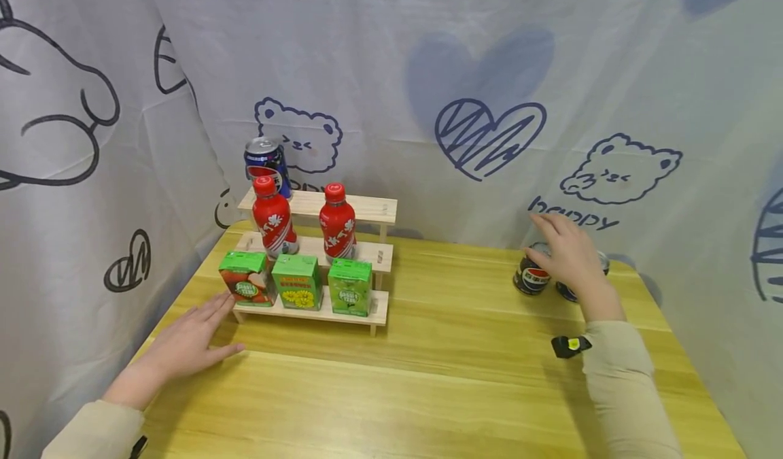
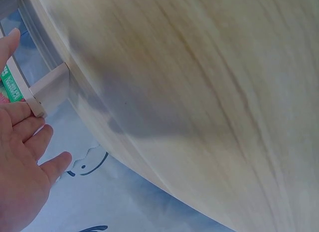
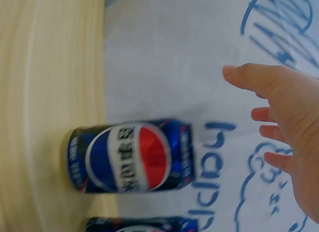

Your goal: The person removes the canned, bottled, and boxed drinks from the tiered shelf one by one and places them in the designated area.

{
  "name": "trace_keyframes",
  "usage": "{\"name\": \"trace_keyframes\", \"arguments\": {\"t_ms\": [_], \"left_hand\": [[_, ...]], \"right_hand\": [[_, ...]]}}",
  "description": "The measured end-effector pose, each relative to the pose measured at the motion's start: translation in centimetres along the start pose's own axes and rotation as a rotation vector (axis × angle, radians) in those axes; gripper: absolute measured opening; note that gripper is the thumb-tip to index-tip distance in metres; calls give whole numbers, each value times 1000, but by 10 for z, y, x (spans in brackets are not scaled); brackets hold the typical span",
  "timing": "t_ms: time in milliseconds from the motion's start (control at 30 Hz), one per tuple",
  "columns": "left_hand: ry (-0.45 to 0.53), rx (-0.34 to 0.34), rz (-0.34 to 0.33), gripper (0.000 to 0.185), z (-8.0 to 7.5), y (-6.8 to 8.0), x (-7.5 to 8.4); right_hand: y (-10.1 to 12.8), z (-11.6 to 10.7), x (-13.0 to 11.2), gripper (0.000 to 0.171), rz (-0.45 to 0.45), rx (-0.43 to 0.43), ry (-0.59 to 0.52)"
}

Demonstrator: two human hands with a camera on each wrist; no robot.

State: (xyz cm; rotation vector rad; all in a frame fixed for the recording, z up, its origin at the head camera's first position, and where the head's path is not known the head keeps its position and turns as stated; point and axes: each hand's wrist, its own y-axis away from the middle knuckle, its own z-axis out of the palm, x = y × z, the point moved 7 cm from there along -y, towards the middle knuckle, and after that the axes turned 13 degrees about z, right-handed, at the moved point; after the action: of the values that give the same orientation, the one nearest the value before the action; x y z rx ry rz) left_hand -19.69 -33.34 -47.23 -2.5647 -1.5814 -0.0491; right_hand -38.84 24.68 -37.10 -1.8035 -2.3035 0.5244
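Note:
My left hand [image 1: 189,340] lies at the left end of a three-step wooden rack [image 1: 349,205], fingers extended. In the left wrist view its fingertips meet the end of the rack's lowest step. Above two blue Pepsi cans on the table, my right hand [image 1: 565,251] hovers with fingers relaxed and holds nothing. The nearer can [image 3: 132,157] stands upright, apart from the hand in the right wrist view; the other can [image 1: 565,292] is partly hidden by the hand and wrist. A third Pepsi can [image 1: 269,166] stands on the rack's top step, at its left.
Two red bottles, one on the left [image 1: 273,221] and one on the right [image 1: 338,224], stand on the middle step. The lowest step carries a red-and-green juice box [image 1: 247,280], a chrysanthemum drink box [image 1: 298,283] and a light green box [image 1: 351,289]. A printed curtain [image 1: 379,71] hangs behind the table [image 1: 428,336].

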Motion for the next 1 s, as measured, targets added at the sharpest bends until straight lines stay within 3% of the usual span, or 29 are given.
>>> {"name": "trace_keyframes", "arguments": {"t_ms": [267,500,1000], "left_hand": [[8,-5,-6,95,1,0,-1],[6,-1,-5,95,1,-1,-2],[-45,16,35,91,-4,0,3]], "right_hand": [[-6,-32,-35,66,-108,188,9],[-11,-55,-67,59,-237,315,-53],[-33,-88,-129,54,-401,424,-187]]}}
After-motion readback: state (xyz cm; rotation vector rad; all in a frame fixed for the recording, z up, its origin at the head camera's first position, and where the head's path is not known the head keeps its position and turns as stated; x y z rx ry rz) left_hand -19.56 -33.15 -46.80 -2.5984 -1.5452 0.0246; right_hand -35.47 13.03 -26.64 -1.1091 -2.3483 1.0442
